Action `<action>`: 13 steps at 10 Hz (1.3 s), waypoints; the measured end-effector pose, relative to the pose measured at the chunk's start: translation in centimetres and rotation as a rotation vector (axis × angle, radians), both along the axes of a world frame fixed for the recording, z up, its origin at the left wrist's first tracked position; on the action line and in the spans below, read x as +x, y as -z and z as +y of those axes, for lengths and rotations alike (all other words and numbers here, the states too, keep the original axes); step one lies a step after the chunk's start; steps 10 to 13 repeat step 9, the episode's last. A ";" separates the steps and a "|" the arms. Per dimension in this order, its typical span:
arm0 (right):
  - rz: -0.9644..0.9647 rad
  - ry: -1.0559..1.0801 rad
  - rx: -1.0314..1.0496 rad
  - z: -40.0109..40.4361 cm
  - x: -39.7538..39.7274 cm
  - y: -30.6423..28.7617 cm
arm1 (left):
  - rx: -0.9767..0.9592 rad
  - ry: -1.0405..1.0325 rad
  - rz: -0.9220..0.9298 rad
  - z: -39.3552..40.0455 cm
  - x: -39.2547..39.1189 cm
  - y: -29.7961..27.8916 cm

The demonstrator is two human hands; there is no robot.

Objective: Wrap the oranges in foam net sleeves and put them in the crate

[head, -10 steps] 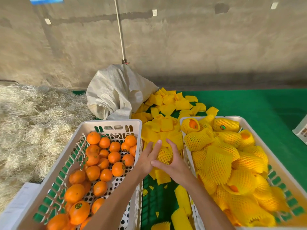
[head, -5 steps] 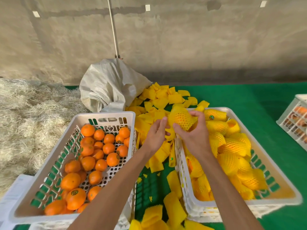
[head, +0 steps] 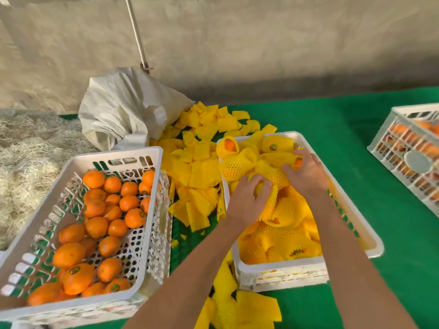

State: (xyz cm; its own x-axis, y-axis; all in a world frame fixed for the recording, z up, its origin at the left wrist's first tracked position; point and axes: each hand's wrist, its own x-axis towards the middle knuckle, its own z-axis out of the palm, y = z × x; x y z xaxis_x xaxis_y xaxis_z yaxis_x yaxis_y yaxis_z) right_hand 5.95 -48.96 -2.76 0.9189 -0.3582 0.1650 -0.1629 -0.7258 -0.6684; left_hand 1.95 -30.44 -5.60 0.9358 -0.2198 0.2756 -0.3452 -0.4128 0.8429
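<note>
Left hand grips a sleeved orange; right hand presses others.

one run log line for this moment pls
stage: placing wrapped orange | left hand: grips sleeved orange in right crate | right hand: rests on wrapped oranges | left crate: bare oranges remain

- Two arms enter from the bottom edge, both bare as far as the frame shows; no sleeve is visible on either.
- Left hand is bare: no glove, ring or band to be seen.
- Right hand is likewise bare, with no glove or ring showing.
- Both wrists are bare, with no watch or bracelet on them.
- Nails look short; the frame is slightly blurred, so finer detail cannot be told.
- No other part of the person is in view.
</note>
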 end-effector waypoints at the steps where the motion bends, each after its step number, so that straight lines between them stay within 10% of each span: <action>1: 0.026 -0.027 -0.088 -1.1 0.6 1.3 | -0.002 -0.041 0.033 -0.7 0.4 0.0; 13: -0.376 -0.090 0.267 1.6 -4.0 -2.3 | -0.339 -0.193 0.015 2.4 -0.3 -1.9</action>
